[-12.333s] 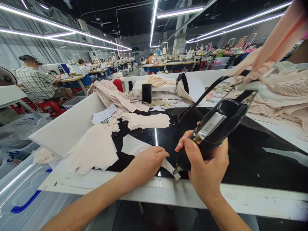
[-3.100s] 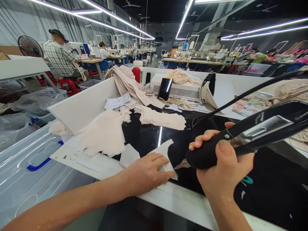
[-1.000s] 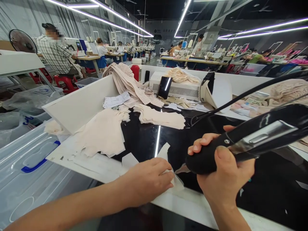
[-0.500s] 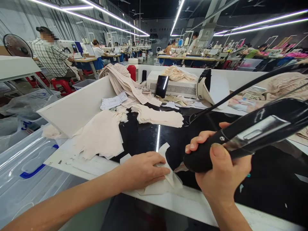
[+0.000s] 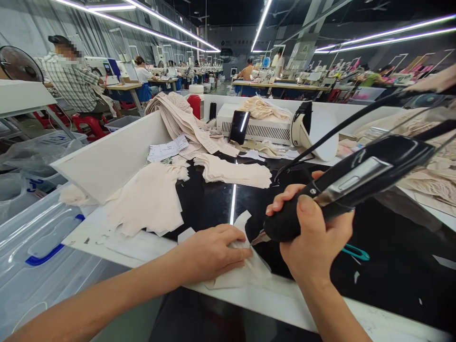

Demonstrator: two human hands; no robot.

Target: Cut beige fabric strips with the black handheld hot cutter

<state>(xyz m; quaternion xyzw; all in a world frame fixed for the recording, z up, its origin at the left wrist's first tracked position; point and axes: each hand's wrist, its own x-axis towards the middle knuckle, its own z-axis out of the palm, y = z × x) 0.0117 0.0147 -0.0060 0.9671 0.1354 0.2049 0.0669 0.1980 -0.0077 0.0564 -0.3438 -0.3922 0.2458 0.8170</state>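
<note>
Probably best to press the white sheet [image 5: 243, 224] flat near the front edge of the surface [image 5: 210, 203], and to lead the black corded tool [image 5: 351, 178] slowly and evenly along its margin, clear of skin. Palm-down with the left grip [image 5: 221, 251], laid across the sheet rather than clenched. Wrapped firmly round the tool with the right grip [image 5: 315, 230], with thumb uppermost, for a slant down-left to or just beside the sheet.
</note>
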